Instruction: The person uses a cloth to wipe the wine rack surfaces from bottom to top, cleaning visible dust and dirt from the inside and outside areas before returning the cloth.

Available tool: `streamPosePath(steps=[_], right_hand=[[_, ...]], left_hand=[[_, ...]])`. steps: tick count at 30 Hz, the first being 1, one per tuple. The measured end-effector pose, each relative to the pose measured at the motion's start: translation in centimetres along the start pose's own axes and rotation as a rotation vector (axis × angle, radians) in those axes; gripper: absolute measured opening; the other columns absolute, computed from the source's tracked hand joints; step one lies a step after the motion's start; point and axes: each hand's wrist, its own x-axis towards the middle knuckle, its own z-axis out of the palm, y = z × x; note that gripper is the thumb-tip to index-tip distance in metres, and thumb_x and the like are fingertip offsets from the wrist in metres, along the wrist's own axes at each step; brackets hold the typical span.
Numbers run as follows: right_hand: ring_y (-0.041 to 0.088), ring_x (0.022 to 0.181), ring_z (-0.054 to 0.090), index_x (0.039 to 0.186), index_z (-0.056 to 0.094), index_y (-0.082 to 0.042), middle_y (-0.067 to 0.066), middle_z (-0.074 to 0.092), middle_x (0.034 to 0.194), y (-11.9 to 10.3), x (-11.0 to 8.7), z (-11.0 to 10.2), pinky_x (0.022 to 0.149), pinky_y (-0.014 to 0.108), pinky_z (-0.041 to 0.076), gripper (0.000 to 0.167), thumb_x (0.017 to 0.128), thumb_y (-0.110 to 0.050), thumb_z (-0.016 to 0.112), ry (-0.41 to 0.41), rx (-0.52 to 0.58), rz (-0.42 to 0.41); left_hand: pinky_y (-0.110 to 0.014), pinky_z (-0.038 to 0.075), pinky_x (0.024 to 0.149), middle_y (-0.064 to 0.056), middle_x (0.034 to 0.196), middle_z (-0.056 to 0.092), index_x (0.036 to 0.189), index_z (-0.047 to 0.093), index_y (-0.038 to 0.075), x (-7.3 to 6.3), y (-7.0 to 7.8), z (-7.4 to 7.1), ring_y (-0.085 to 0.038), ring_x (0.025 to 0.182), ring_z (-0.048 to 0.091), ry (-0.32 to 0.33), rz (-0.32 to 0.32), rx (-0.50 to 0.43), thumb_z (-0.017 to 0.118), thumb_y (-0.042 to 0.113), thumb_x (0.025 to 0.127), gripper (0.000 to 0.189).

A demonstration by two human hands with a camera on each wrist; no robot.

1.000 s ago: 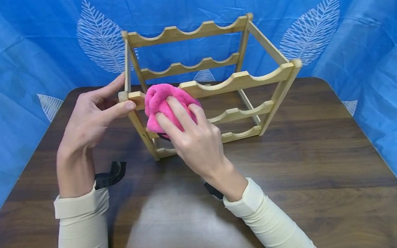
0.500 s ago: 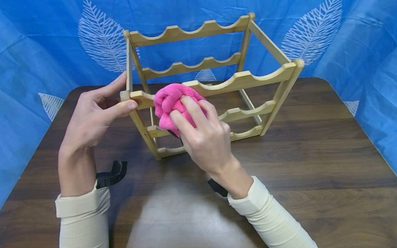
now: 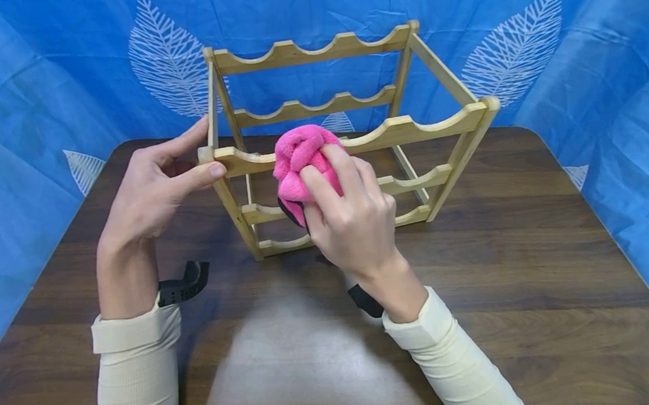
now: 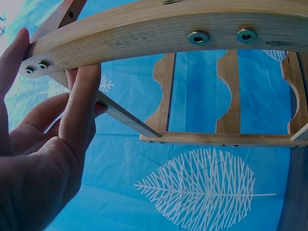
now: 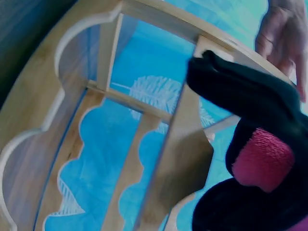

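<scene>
Head view: clutching pink cloth [image 3: 294,166] in R hand [image 3: 355,219] against top front rail [image 3: 411,130] of wooden rack [image 3: 235,216], running lengthwise L–R, a bit R of front L corner [image 3: 207,153], & gripping that corner in L hand [image 3: 146,189].

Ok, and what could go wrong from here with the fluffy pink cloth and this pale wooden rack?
The pale wooden rack with scalloped rails might twist or slide under pressure, as your left hand grips it at just one top corner. The fluffy pink cloth, bunched in your right hand, could snag on the wavy front top rail, since its dark edge hangs below.
</scene>
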Motion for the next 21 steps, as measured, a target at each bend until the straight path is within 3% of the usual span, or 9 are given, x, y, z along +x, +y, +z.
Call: streamPosePath(steps=[5,14,21], right_hand=[[0.039,0.093,0.058,0.103,0.062,-0.007,0.02,0.057,0.121,0.9,0.3,-0.8,0.05,0.052,0.055,0.016,0.087,-0.011,0.061,-0.065,-0.015,0.081],[0.04,0.093,0.058,0.105,0.062,-0.005,0.022,0.055,0.12,2.1,0.8,-2.1,0.059,0.053,0.056,0.021,0.086,-0.011,0.064,-0.142,-0.036,0.16],[0.04,0.096,0.058,0.106,0.063,-0.005,0.021,0.055,0.12,2.7,1.3,-3.7,0.058,0.054,0.055,0.022,0.085,-0.011,0.065,-0.218,-0.066,0.211]], left_hand=[[-0.02,0.053,0.081,-0.012,0.134,0.059,0.144,0.051,0.024,0.0,0.1,-0.1,-0.019,0.091,0.066,-0.014,0.002,-0.024,0.072,0.016,0.091,0.057],[-0.02,0.054,0.081,-0.013,0.133,0.06,0.144,0.051,0.022,-0.1,0.0,-0.1,-0.017,0.091,0.068,-0.015,0.004,-0.03,0.072,0.015,0.091,0.057],[-0.019,0.053,0.081,-0.012,0.135,0.058,0.145,0.05,0.022,0.0,0.0,-0.1,-0.019,0.091,0.065,-0.02,0.01,-0.011,0.071,0.016,0.092,0.057]])
